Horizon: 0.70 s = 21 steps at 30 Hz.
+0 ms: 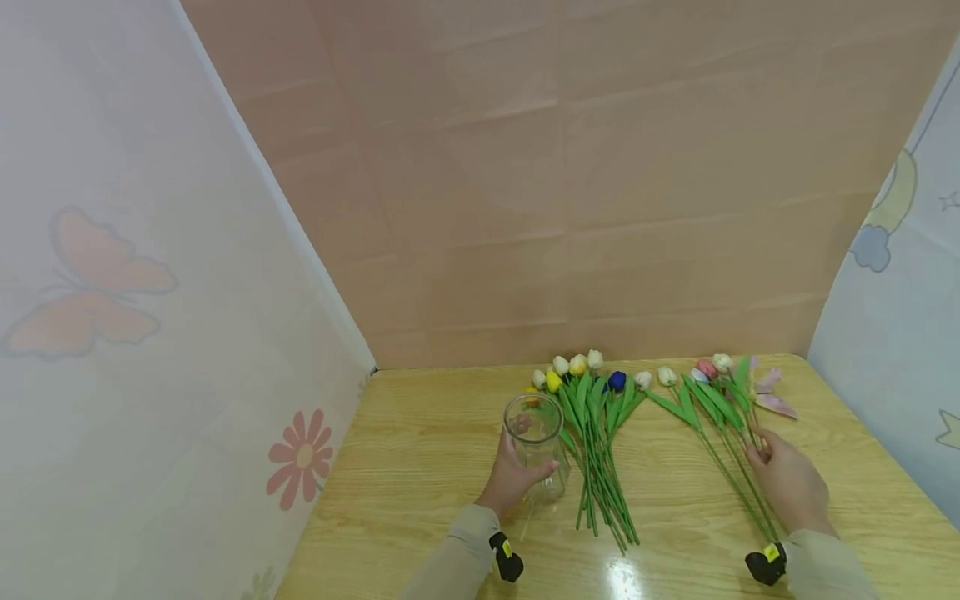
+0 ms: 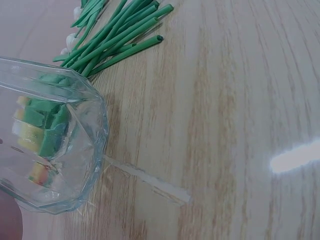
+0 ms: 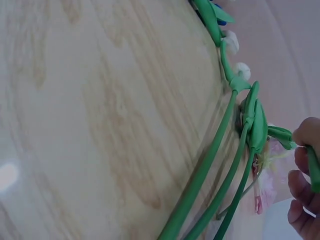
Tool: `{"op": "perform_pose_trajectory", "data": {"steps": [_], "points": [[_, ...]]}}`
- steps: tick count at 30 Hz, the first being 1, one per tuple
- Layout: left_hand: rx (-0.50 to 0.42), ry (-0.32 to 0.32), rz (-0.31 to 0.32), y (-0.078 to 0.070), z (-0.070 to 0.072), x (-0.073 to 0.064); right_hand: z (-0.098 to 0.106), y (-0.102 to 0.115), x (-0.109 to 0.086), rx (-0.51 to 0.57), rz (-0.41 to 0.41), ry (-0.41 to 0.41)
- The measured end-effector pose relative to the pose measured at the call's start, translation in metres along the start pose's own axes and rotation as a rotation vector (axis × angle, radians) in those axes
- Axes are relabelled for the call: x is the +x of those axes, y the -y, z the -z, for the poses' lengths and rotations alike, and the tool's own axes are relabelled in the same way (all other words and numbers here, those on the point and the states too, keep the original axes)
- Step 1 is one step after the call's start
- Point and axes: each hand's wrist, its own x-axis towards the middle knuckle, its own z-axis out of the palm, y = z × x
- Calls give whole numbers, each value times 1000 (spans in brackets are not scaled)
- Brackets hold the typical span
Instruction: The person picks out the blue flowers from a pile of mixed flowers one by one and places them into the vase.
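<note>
My left hand (image 1: 517,477) grips a clear glass vase (image 1: 536,454) around its side, thumb across the front. In the left wrist view the faceted base of the vase (image 2: 92,145) shows, with green and yellow seen through it. My right hand (image 1: 793,483) pinches a green flower stem (image 3: 313,170) between thumb and fingers, at the right-hand group of artificial flowers. Which bloom tops that stem is not clear. Near it lie a white tulip (image 1: 667,377), a pink tulip (image 1: 707,367) and a pinkish-purple lily-like flower (image 1: 772,400).
Right beside the vase lies a bunch of tulips, white, yellow and blue, their green stems (image 1: 600,483) toward me. A pale thin strip (image 2: 150,180) is on the wooden table (image 1: 405,467) by the vase base. A brown backdrop (image 1: 570,208) stands behind; printed walls flank both sides.
</note>
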Motion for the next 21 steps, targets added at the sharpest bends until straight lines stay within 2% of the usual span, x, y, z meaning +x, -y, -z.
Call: {"op": "perform_pose_trajectory", "data": {"steps": [8, 14, 17, 21], "points": [[12, -3, 29, -3, 1, -2, 0, -14, -2, -27, -32, 104], [-11, 0, 21, -15, 2, -5, 0, -20, -3, -46, -64, 210], [-26, 0, 14, -19, 2, -6, 1, -14, -3, -45, -53, 160], [-20, 1, 13, -14, 1, -6, 4, 10, 3, -19, -9, 25]]}}
